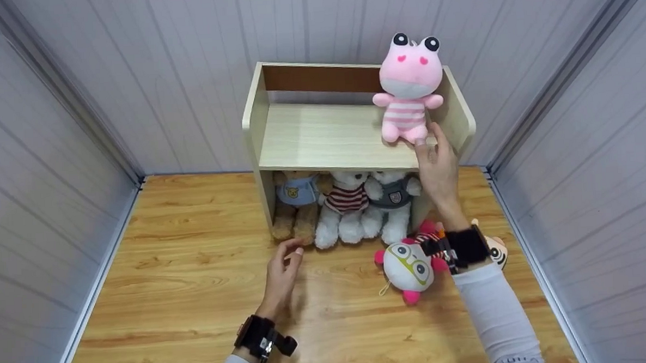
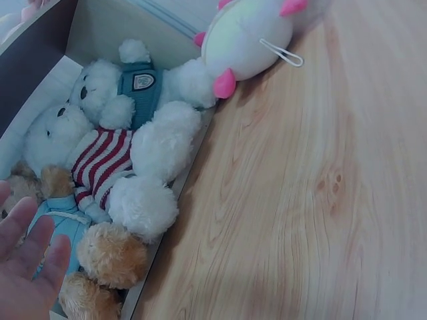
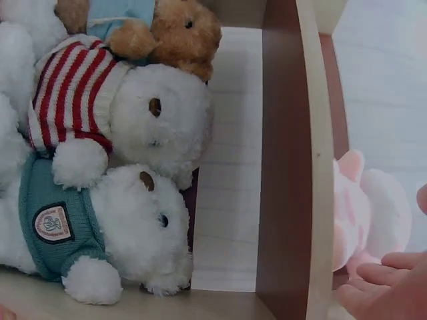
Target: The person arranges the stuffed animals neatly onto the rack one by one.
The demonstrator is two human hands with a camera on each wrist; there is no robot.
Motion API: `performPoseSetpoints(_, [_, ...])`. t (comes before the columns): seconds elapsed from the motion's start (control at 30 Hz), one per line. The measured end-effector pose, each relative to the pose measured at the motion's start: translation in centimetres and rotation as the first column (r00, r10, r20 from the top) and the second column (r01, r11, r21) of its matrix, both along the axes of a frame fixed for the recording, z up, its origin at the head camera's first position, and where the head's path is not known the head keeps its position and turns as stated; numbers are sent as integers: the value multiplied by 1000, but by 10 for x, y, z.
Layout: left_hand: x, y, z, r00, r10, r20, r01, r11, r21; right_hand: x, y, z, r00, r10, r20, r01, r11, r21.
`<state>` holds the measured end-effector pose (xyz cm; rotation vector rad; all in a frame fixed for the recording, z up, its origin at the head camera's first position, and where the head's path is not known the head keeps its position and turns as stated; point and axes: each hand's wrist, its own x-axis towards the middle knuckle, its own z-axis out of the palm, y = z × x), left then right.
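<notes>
A pink frog plush toy point(image 1: 407, 115) with a striped belly sits upright on the upper board, at the right end of a small wooden shelf point(image 1: 326, 137). My right hand point(image 1: 439, 168) is at the toy's feet, fingers extended and holding nothing; whether a fingertip touches it is hard to tell. The right wrist view shows the pink plush point(image 3: 350, 220) partly behind the shelf board. My left hand point(image 1: 281, 276), fingers loosely bent and holding nothing, hovers before the lower compartment, near a brown teddy bear point(image 1: 297, 204) in a light blue top.
Beside that bear sit a white bear in a red-striped sweater point(image 1: 348, 199) and a white bear in a grey-green sweater point(image 1: 394, 197). A panda-like plush with yellow glasses point(image 1: 408, 268) lies on the wooden floor, partly under my right forearm. Another toy point(image 1: 498, 250) shows behind the wrist. Panel walls enclose the area.
</notes>
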<state>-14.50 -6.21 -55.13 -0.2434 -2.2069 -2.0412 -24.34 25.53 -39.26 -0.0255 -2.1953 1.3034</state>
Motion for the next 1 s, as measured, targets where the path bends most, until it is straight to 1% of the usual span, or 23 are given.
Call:
performPoseSetpoints(0.17, [-1, -1, -1, 1000, 7, -15, -6, 1000, 14, 22, 0, -8, 995, 29, -91, -33, 999, -38])
performPoseSetpoints(0.3, [-2, -1, -2, 1000, 7, -16, -7, 1000, 14, 36, 5, -14, 984, 26, -176, -40, 996, -79])
performPoseSetpoints(0.47, [-3, -2, -3, 1000, 8, -6, -8, 1000, 8, 61, -1, -11, 966, 45, -256, -74, 992, -106])
performPoseSetpoints(0.57, [-2, -3, -4, 1000, 6, 5, -6, 1000, 11, 74, -6, -11, 963, 60, -262, -90, 990, -106])
performPoseSetpoints(0.63, [-2, -4, -4, 1000, 4, 9, -4, 1000, 17, 78, -6, -15, 959, 67, -275, -96, 991, -95])
performPoseSetpoints(0.7, [-2, -4, -3, 1000, 4, 16, -4, 1000, 20, 81, -5, -21, 958, 61, -280, -87, 993, -79])
performPoseSetpoints(0.87, [-2, -5, -3, 1000, 8, 9, -8, 999, 31, 86, 1, -38, 943, 57, -326, -69, 997, -24])
performPoseSetpoints(0.97, [-2, -6, -4, 1000, 9, 0, -9, 999, 37, 88, 6, -51, 943, 61, -328, -63, 998, 4])
performPoseSetpoints(1.0, [-2, -6, -4, 1000, 10, -4, -10, 999, 37, 89, 8, -55, 946, 63, -319, -61, 998, 16])
